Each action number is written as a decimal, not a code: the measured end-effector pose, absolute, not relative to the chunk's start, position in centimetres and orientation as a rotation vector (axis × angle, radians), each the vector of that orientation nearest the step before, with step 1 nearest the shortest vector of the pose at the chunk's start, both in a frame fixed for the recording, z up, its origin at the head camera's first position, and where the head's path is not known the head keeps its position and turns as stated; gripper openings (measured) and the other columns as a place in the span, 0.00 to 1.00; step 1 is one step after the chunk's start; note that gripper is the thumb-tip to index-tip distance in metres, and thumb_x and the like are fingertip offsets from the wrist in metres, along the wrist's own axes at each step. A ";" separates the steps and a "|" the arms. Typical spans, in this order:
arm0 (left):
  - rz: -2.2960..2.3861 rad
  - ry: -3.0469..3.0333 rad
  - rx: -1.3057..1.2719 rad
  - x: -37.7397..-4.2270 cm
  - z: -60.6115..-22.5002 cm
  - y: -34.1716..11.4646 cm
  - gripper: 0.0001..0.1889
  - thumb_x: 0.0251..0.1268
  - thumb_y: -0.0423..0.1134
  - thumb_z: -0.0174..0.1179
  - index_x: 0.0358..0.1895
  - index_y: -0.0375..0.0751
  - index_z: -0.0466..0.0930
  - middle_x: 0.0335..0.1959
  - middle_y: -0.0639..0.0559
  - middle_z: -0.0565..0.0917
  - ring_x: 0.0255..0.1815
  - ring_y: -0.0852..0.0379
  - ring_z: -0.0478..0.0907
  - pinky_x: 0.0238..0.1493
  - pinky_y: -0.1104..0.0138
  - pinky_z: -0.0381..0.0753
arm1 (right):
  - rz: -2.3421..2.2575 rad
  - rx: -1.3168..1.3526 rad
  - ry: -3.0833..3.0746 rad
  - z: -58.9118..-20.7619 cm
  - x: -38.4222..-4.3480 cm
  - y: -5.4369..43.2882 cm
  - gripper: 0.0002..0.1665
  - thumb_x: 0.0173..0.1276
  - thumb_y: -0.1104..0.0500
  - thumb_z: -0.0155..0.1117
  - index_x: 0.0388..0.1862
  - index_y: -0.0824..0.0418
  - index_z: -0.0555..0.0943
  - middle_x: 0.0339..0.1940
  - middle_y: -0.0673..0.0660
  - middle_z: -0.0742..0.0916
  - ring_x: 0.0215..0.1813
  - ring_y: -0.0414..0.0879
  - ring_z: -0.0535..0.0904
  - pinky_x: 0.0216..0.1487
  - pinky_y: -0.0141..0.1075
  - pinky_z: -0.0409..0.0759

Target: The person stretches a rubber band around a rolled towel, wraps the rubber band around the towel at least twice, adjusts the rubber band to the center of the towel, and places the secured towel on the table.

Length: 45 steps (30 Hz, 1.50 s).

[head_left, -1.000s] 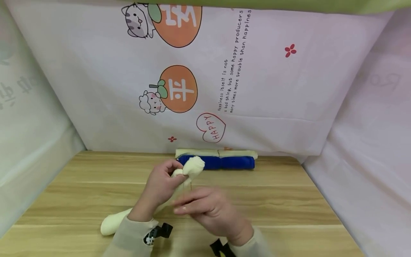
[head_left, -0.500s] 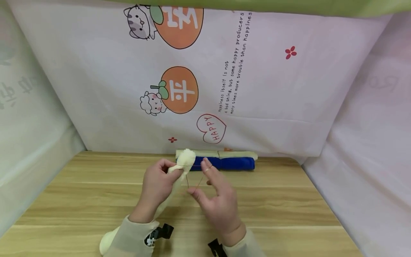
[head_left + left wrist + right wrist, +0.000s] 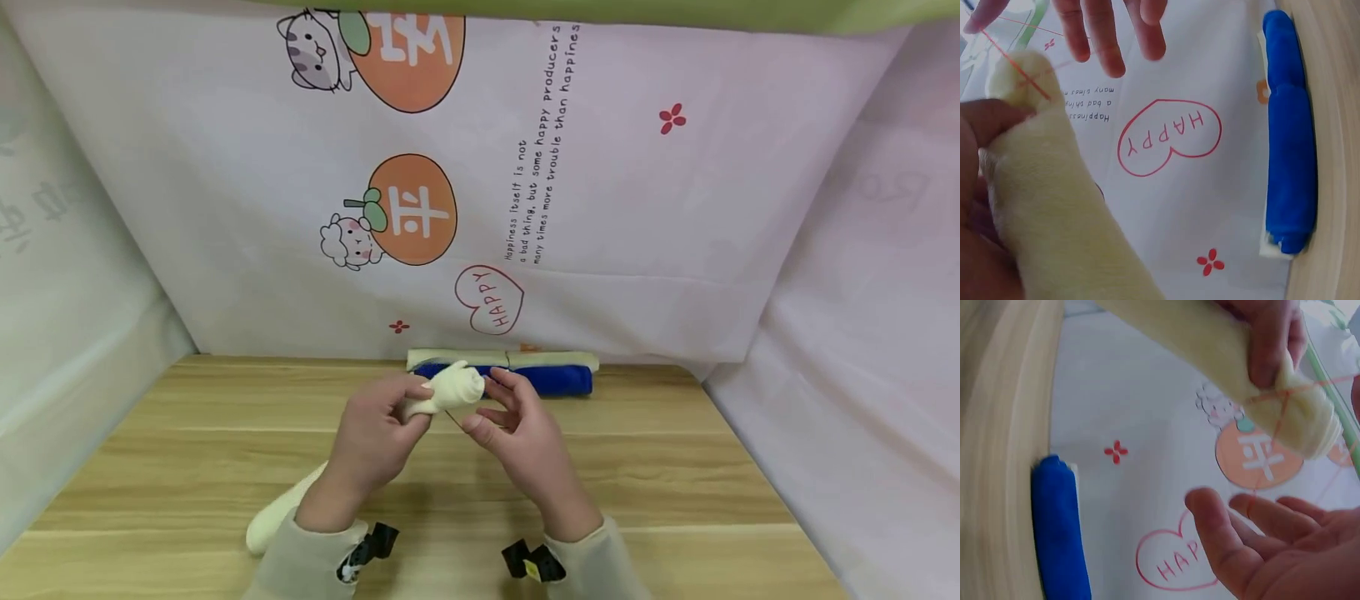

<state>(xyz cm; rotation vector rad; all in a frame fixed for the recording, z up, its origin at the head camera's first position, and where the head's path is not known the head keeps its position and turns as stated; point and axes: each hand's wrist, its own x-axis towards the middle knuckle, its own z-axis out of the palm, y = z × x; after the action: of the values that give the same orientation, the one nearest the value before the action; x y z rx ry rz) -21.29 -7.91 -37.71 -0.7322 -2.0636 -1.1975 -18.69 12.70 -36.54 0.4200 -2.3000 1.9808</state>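
Observation:
A pale yellow rolled towel is held up over the table, its near end running down past the left forearm. My left hand grips the roll close to its upper end, thumb on one side and fingers on the other. A thin reddish rubber band crosses that end and stretches across to my right hand. In the right wrist view the right fingers are spread and only slightly bent, with the band looped over them and the thumb, beside the roll's end.
At the back of the wooden table, a blue rolled towel lies against another pale roll by the wall. White printed cloth encloses the back and sides. A black wrist camera mount sits on each cuff.
The right hand first blurred low, then spread the band wide beside the roll, and now has its fingers closer to the roll's end. The left hand keeps its grip, tilting the end rightward.

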 end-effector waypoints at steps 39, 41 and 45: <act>-0.742 -2.375 -1.142 -21.4 -37.9 -6.7 0.14 0.49 0.23 0.66 0.40 0.42 0.84 0.37 0.56 0.86 0.39 0.58 0.80 0.48 0.54 0.78 | 1.467 0.568 -2.728 -36.1 -19.3 14.3 0.25 0.55 0.57 0.80 0.50 0.54 0.78 0.48 0.52 0.78 0.42 0.48 0.79 0.36 0.41 0.81; -0.761 -2.406 -1.114 -21.4 -37.9 -6.9 0.13 0.52 0.26 0.67 0.41 0.43 0.84 0.38 0.57 0.85 0.39 0.59 0.78 0.49 0.54 0.77 | 1.458 0.671 -2.685 -36.2 -19.3 14.5 0.27 0.56 0.61 0.79 0.54 0.53 0.79 0.50 0.50 0.79 0.44 0.47 0.79 0.40 0.42 0.82; -0.854 -2.454 -1.075 -21.3 -37.8 -7.3 0.13 0.58 0.30 0.67 0.46 0.45 0.84 0.42 0.58 0.85 0.41 0.59 0.77 0.51 0.54 0.76 | 1.394 0.775 -2.619 -36.2 -19.3 14.6 0.22 0.60 0.62 0.76 0.52 0.50 0.82 0.43 0.46 0.81 0.35 0.43 0.76 0.35 0.40 0.81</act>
<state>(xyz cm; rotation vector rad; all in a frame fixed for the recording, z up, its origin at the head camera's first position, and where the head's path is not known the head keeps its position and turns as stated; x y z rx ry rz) -21.33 -7.26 -37.82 -1.0746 -2.4540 -0.8537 -19.30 14.65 -36.21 0.7746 -2.6189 1.3941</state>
